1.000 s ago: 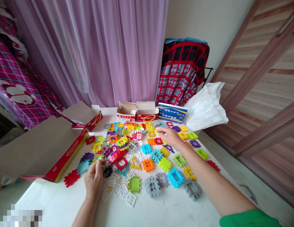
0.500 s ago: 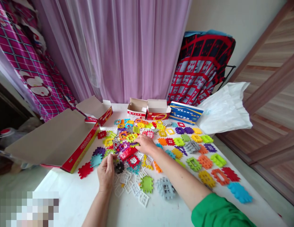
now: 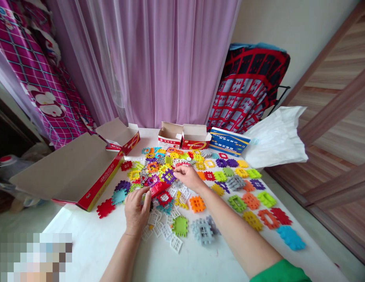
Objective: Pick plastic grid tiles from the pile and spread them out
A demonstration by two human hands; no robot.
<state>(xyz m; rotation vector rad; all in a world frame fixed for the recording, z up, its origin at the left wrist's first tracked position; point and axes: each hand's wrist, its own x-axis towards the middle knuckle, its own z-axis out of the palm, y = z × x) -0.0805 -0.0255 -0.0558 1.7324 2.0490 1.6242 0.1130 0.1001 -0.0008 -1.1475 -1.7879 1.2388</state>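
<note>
My right hand point(image 3: 186, 176) pinches a purple interlocking plastic block point(image 3: 168, 176) with a window grid, held just above the pile. My left hand point(image 3: 138, 207) is at the near left side of the pile, thumb apart from the fingers. Its fingertips reach the left end of a long red block point(image 3: 158, 189); whether they touch it I cannot tell. Another red block point(image 3: 164, 199) with a white window lies just below. Near my hands are white window frames point(image 3: 166, 231), a lime green block point(image 3: 180, 226) and a grey window block point(image 3: 202, 231).
Sorted blocks, among them a blue one point(image 3: 291, 237), lie along the table's right side. Open cartons point(image 3: 97, 186) stand at the left, with small red boxes point(image 3: 197, 143) and a blue box point(image 3: 229, 141) at the back. A white bag point(image 3: 279, 137) sits at the back right.
My right hand has lifted the purple window block out of the pile and drawn slightly right. My left hand has moved right, towards the long red block.
</note>
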